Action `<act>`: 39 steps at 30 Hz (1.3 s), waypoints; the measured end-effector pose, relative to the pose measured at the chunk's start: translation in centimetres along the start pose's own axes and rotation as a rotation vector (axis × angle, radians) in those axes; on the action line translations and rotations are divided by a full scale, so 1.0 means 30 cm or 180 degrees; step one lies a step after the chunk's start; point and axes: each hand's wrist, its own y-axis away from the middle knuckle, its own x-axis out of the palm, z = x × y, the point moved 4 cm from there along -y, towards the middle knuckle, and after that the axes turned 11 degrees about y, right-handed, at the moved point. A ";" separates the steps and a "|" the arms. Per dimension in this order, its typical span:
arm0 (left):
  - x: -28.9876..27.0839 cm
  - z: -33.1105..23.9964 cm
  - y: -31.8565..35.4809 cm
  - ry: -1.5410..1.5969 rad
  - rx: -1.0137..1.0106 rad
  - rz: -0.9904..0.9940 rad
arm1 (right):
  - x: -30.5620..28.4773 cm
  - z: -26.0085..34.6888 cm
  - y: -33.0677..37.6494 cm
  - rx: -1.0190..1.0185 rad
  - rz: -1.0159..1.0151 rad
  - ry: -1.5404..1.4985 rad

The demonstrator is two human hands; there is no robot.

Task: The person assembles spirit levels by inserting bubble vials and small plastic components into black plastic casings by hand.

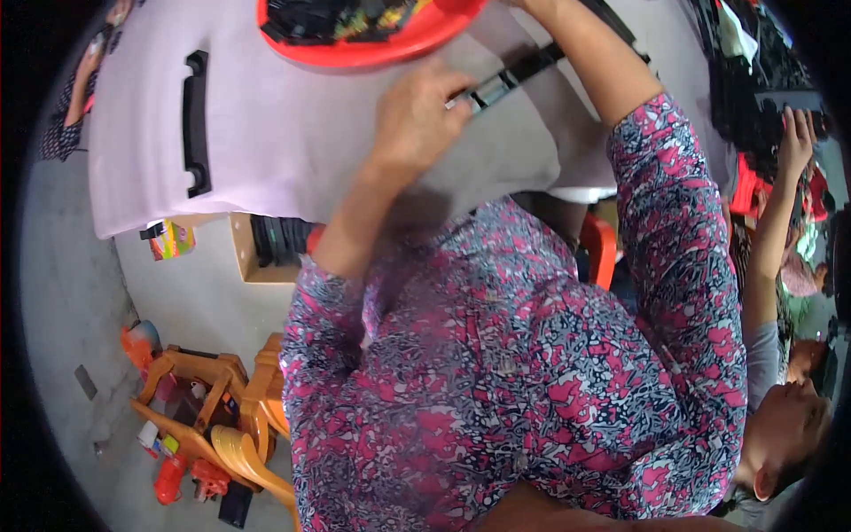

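Head view: left hand [415, 115] grips a black strip [519, 71] by the red tray [372, 49]; right hand unseen.

Grey concrete floor [177, 293], pale folding table [266, 124], orange plastic chairs [239, 399], possibly a cardboard box [253, 257]

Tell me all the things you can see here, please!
Table: one, pale grey, top, with a black handle on its left part.
Tray: one, red, top edge, holding dark parts.
Strip: one, black with a metal piece, on the table between the hands.
Cardboard box: one, brown, under the table, with black pieces inside.
Chairs: a few, orange, lower left on the floor.
Other person: one, right edge, arm raised.
Left hand: gripping the strip's near end.
Right hand: beyond the top edge; only its forearm shows.
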 end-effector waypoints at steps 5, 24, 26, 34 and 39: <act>-0.022 0.050 0.027 0.0029 -0.0249 0.0104 | -0.021 -0.022 0.145 -0.0260 0.0211 -0.1238; 0.005 -0.020 -0.011 0.0039 0.0009 0.0380 | -0.178 0.007 0.570 -0.0782 0.0146 -0.1498; 0.003 -0.026 -0.014 0.0013 0.0011 0.0393 | -0.156 0.006 0.588 -0.0610 -0.0181 -0.1358; -0.023 -0.098 -0.039 0.0431 -0.0222 0.0390 | -0.126 0.030 0.627 0.0678 -0.0164 -0.1623; -0.002 -0.010 -0.028 0.0535 -0.0129 0.0605 | -0.130 0.039 0.631 0.0896 -0.0341 -0.1548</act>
